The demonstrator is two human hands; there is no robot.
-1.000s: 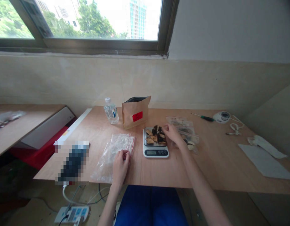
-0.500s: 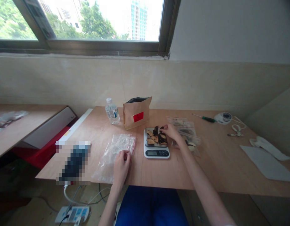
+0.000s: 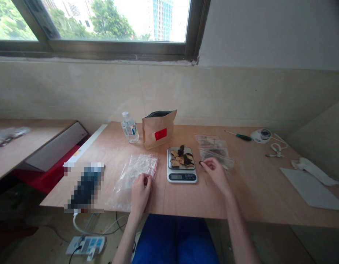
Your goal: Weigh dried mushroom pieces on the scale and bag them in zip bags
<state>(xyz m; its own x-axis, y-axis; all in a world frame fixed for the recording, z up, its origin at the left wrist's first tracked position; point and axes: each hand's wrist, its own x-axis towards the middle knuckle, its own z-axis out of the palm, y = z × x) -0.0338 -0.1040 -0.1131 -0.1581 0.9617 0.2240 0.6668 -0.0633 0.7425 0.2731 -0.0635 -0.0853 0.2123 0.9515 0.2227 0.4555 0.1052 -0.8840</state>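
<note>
Several dried slices, tan with dark edges, lie heaped on the metal plate of a white kitchen scale. Just right of the scale, my right hand pinches a small dark dried piece between thumb and fingertips, apart from the plate. My left hand is curled closed and rests at the right side of clear zip bags; what its fingers hold, if anything, is hidden. Behind my right hand lie filled zip bags in an overlapping row, partly covered by that hand.
A brown paper pouch with a red label stands open at the back, beside a water bottle. A blurred dark device lies at the left. Rightward are a screwdriver, a white camera and a grey sheet.
My right hand has drawn back from the plate toward the right and nearer me, with a small dark dried piece in its fingers. The left hand stays put; the view tilts slightly.
</note>
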